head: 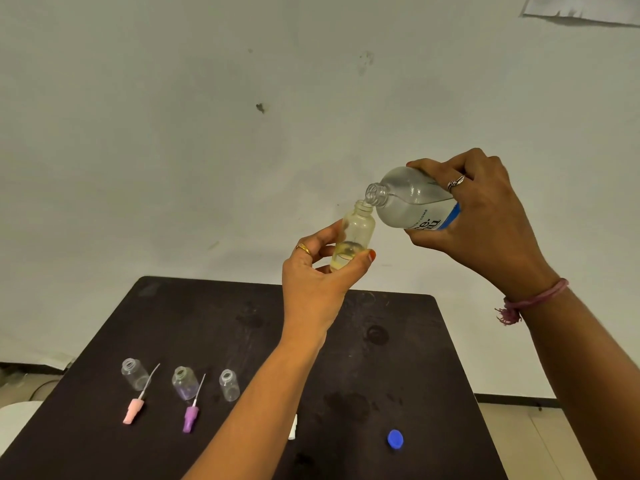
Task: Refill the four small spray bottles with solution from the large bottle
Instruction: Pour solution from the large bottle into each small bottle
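1. The left hand (320,271) holds a small bottle (355,235) up in the air above the far edge of the worktop (398,358), thumb on its near side and fingers curled round the back
2. That small bottle is uncapped, tilted a little with its neck toward the upper right, and has a shallow layer of yellowish liquid at its bottom
3. The right hand (485,216) grips the large bottle (412,199) round its labelled body, fingers over the top and thumb beneath; rings show on both hands
4. The large bottle is tipped with its open mouth pointing down and left, right at the mouth of the small bottle; clear liquid lies along its lower side
5. A pink thread band (533,299) circles the right wrist
6. Left of the left forearm, three more open bottles stand on the worktop in a row: the far-left bottle (135,374), the middle bottle (185,382) and the bottle nearest the arm (229,384); all look empty
7. A pink sprayer (133,410) with its tube lies just beside the far-left bottle, and a purple sprayer (191,417) lies just beside the middle bottle
8. A white piece (292,427) shows just right of the forearm, mostly hidden by it
9. A blue cap (395,438) lies on the worktop further right of the forearm, well apart from the row
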Motion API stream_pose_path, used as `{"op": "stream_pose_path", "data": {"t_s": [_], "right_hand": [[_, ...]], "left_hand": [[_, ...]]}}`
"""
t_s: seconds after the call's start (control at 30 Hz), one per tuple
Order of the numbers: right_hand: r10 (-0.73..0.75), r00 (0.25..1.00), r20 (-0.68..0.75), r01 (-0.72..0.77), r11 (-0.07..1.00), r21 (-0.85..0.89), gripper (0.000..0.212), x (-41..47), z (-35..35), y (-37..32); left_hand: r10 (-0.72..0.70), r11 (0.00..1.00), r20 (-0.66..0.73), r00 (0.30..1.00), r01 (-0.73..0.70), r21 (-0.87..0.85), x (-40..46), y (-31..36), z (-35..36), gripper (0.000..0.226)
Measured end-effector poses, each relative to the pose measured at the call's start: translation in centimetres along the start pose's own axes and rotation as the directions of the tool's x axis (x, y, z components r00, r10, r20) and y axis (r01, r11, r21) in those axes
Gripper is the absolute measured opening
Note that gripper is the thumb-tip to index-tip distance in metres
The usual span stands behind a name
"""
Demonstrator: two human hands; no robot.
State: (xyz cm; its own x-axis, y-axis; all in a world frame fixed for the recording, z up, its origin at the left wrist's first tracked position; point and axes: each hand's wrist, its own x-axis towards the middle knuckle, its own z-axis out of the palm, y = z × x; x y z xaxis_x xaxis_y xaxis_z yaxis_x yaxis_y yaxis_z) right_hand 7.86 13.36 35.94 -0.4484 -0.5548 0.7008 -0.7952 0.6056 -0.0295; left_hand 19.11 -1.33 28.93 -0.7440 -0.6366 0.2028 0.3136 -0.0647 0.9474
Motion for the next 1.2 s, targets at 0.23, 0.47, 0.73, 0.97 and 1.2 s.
{"op": "stream_pose_path", "data": {"t_s": [0.23, 0.47, 0.73, 0.97, 1.2], "right_hand": [[0.004, 1.0, 0.012, -0.004, 1.0, -0.001, 0.077, 0.05, 0.01, 0.05], [0.007, 1.0, 0.016, -0.007, 1.0, 0.001, 0.077, 0.03, 0.06, 0.13], [0.016, 1.0, 0.018, -0.017, 1.0, 0.023, 0.076, -0.11, 0.04, -0.13], [0.06, 0.998, 0.031, -0.062, 0.996, 0.061, 0.076, -0.33, 0.14, -0.5], [0.091, 0.995, 0.035, -0.094, 0.992, 0.09, 0.076, -0.64, 0.0, -0.75]], "left_hand": [[-0.001, 1.0, -0.007, 1.0, 0.001, 0.007, 0.07, -0.06, 0.13, 0.042], [-0.004, 1.0, -0.008, 1.0, 0.004, 0.012, 0.05, -0.18, 0.13, 0.043], [-0.001, 1.0, -0.007, 1.0, 0.001, 0.003, -0.01, -0.07, 0.08, 0.043], [0.001, 1.0, -0.014, 1.0, 0.0, 0.004, -0.09, 0.16, 0.15, 0.042], [0.007, 1.0, -0.01, 1.0, -0.007, 0.003, -0.42, 0.41, 0.19, 0.042]]}}
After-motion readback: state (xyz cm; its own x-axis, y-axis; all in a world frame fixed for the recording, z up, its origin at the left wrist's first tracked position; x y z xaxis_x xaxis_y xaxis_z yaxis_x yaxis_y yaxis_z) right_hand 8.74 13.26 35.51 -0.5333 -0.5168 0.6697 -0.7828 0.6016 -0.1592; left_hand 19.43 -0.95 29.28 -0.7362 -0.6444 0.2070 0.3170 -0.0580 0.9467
